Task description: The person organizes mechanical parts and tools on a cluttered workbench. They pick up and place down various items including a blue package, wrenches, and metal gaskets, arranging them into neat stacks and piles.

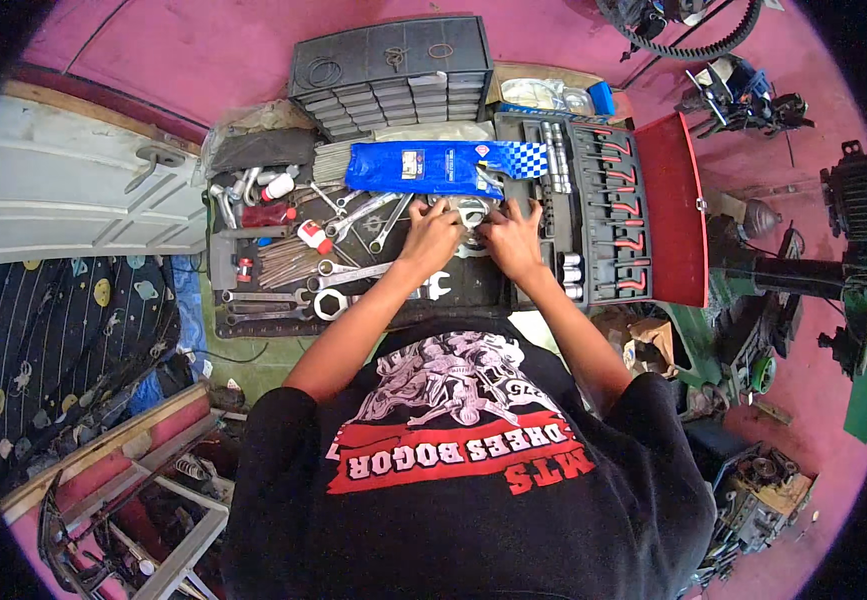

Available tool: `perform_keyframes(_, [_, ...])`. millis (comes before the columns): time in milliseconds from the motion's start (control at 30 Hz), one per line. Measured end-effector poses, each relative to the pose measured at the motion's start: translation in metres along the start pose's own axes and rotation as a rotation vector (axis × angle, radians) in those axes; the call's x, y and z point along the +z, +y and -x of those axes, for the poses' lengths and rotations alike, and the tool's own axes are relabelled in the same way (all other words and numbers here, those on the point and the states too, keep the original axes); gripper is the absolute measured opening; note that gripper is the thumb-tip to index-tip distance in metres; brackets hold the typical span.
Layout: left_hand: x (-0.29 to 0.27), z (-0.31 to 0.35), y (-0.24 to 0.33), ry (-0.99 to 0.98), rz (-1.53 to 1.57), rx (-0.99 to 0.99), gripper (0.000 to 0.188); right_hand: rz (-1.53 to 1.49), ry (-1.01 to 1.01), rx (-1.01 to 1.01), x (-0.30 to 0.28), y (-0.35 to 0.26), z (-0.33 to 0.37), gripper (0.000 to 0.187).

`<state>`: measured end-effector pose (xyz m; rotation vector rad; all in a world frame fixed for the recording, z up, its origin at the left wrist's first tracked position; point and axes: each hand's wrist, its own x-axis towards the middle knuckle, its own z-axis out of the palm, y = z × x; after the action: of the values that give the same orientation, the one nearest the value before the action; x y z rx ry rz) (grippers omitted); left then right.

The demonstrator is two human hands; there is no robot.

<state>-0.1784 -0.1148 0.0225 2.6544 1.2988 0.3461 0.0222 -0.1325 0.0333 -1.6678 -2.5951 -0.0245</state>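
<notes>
Looking down from the head, I'm seeing a left hand [435, 232] and a right hand [513, 238] reaching close together over the worktop [478, 284]. A metal part [472, 212] is lying between them, just on the person's side of a blue plastic bag [423, 168]. Fingers are bending around its two sides, but I can't tell whether either grip is closing on it. Wrenches [358, 273] are lying to the left; a red lid [675, 215] is standing open at right.

Two hands [433, 238] [513, 240] — one blue packet [423, 168], one drawer cabinet [390, 82]
</notes>
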Motion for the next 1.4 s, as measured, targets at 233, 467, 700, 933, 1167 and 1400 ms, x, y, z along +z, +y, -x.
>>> perform_keyframes(233, [0.006, 0.003, -0.002, 0.003, -0.028, 0.024, 0.014, -0.011, 0.08, 0.003, 0.014, -0.004, 0.006, 0.015])
perform_keyframes(467, [0.012, 0.003, -0.004, 0.061, 0.011, 0.046, 0.011, -0.016, 0.068, -0.07, 0.017, -0.003, 0.01, 0.014])
perform_keyframes(700, [0.005, -0.002, -0.006, -0.02, -0.029, 0.099, 0.015, -0.051, 0.093, -0.173, 0.008, 0.006, 0.002, 0.01])
perform_keyframes(933, [-0.004, -0.001, -0.014, -0.046, 0.007, 0.123, 0.023, -0.097, 0.024, -0.189, -0.001, 0.008, -0.004, 0.014])
perform_keyframes(1167, [-0.009, 0.009, -0.008, -0.057, 0.046, 0.145, 0.029, -0.114, -0.012, -0.218, -0.016, 0.001, 0.007, 0.022])
perform_keyframes(1400, [-0.02, 0.036, 0.006, -0.147, 0.104, 0.143, 0.025, -0.183, -0.034, -0.23, -0.015, -0.016, 0.034, 0.021])
